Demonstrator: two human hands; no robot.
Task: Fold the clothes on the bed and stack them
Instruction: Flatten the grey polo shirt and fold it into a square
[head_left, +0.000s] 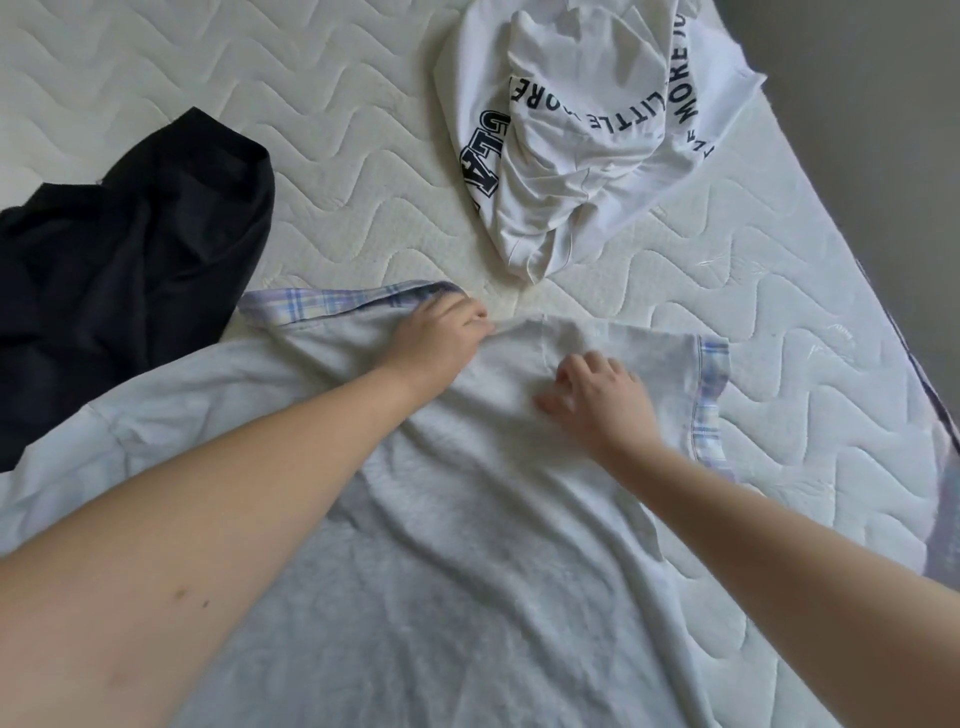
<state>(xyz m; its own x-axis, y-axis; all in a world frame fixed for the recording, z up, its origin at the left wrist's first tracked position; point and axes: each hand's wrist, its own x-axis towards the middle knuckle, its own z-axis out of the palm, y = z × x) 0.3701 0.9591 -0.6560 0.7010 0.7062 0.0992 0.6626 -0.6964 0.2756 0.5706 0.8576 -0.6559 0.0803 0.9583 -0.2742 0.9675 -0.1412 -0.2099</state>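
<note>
From my seat I see both forearms reaching up from the bottom of the frame toward its centre. The left hand (441, 338) lies knuckles up with its fingers curled into the cloth, gripping the top edge of the pale grey garment (441, 545) just beside a plaid-lined trim (332, 301). The right hand (597, 400) sits a little lower and to the right, fingers spread and bent, its fingertips pressing on the fabric — it holds nothing that I can make out. The grey garment spreads across the lower middle of the frame under both arms, wrinkled, with a soft fleecy look and a second strip of blue and lilac plaid along its right edge. At the left of the frame a black garment (119, 270) lies crumpled, touching the grey one. At the upper right a white shirt (582, 135) with dark lettering sits in a heap — apart from the others. All rest on a quilted white mattress (322, 130).
</note>
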